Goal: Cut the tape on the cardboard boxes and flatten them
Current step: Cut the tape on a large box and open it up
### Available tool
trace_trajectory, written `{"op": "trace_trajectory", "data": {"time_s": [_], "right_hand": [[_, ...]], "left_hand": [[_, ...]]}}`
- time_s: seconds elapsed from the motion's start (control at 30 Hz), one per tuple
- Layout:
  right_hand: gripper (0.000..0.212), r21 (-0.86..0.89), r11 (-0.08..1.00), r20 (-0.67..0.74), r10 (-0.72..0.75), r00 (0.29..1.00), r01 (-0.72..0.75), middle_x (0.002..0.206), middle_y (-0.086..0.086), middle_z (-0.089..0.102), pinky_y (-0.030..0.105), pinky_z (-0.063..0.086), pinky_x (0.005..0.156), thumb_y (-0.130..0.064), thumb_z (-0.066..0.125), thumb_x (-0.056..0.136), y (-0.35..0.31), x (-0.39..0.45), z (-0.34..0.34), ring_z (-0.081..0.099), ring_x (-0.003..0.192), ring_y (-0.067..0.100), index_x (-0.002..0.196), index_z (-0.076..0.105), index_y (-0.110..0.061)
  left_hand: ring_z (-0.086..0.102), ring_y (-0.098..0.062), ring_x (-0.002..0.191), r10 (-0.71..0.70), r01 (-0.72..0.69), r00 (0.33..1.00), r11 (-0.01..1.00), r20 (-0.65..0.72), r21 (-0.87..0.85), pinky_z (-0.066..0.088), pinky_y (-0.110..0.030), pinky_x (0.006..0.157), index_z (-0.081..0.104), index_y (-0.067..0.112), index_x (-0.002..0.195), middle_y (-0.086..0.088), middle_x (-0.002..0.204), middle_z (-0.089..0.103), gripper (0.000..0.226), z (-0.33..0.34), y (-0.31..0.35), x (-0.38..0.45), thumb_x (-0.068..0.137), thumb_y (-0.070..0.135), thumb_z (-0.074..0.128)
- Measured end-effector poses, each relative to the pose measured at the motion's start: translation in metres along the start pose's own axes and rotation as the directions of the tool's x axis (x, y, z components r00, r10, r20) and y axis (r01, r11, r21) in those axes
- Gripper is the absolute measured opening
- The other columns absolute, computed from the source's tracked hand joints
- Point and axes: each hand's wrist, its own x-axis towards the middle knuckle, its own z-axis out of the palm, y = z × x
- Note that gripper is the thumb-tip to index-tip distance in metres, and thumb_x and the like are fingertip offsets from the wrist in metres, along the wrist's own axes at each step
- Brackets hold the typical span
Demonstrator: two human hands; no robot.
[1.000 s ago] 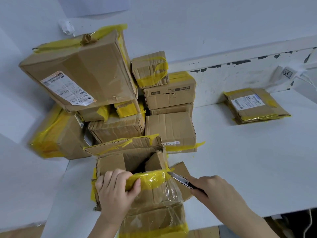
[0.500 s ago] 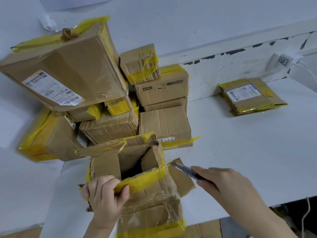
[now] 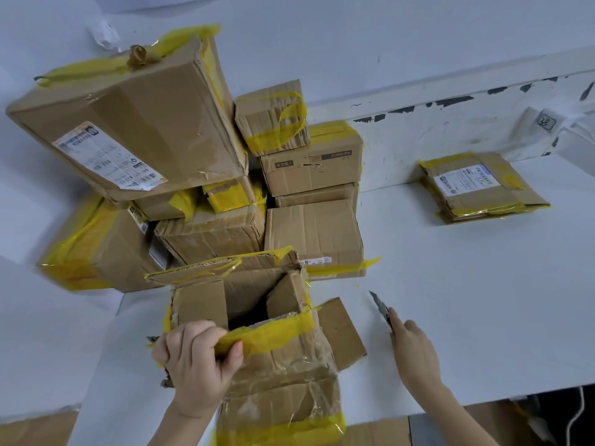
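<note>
An opened cardboard box (image 3: 289,358) with yellow tape stands at the near edge of the white table (image 3: 483,317), its top flaps up. My left hand (image 3: 196,358) grips the box's near flap at the yellow tape strip. My right hand (image 3: 415,352) holds a utility knife (image 3: 380,305) to the right of the box, blade pointing away and clear of the cardboard. Behind the open box is a pile of taped boxes (image 3: 199,175), the largest one tilted on top.
Flattened boxes (image 3: 479,188) lie stacked at the back right by the wall. A small box (image 3: 273,120) with loose yellow tape sits on top of the pile's right column. The table's front edge runs just below my right wrist.
My right hand has drawn the knife away from the box's right corner, out to the right over the table. My left hand keeps its grip on the flap.
</note>
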Motion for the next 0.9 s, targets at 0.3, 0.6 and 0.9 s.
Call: {"op": "trace_trajectory", "data": {"time_s": [0.3, 0.6, 0.9], "right_hand": [[0.076, 0.077, 0.997, 0.04, -0.011, 0.999, 0.008, 0.068, 0.026, 0.055, 0.032, 0.041, 0.042, 0.01, 0.088, 0.035, 0.004, -0.004, 0.003, 0.055, 0.052, 0.035, 0.106, 0.062, 0.017], [0.078, 0.543, 0.434, -0.039, -0.842, 0.538, 0.719, 0.151, -0.028, 0.02, 0.017, 0.016, 0.113, -0.054, 0.06, 0.079, -0.062, -0.026, -0.069, 0.017, 0.14, -0.003, 0.144, 0.019, -0.041], [0.061, -0.367, 0.022, 0.398, -0.9, 0.179, 0.93, 0.11, -0.032, 0.062, 0.025, 0.029, 0.089, -0.083, 0.034, 0.073, -0.108, -0.014, -0.106, 0.057, 0.105, -0.004, 0.108, 0.066, -0.045]], "left_hand": [[0.039, -0.024, 0.073, 0.016, -0.013, 0.999, 0.999, -0.052, 0.045, 0.024, -0.032, 0.079, 0.043, 0.011, 0.084, -0.001, 0.087, 0.043, 0.04, -0.001, 0.001, 0.001, 0.1, 0.045, 0.029], [0.038, -0.02, 0.073, 0.044, -0.032, 0.996, 0.989, -0.078, 0.141, 0.024, -0.031, 0.075, 0.042, 0.013, 0.083, 0.0, 0.087, 0.041, 0.04, -0.006, 0.004, 0.01, 0.101, 0.043, 0.024], [0.041, -0.018, 0.077, 0.149, -0.154, 0.987, 0.984, 0.055, 0.093, 0.024, -0.028, 0.088, 0.048, 0.019, 0.092, -0.001, 0.091, 0.041, 0.032, -0.034, -0.004, -0.005, 0.101, 0.043, 0.028]]}}
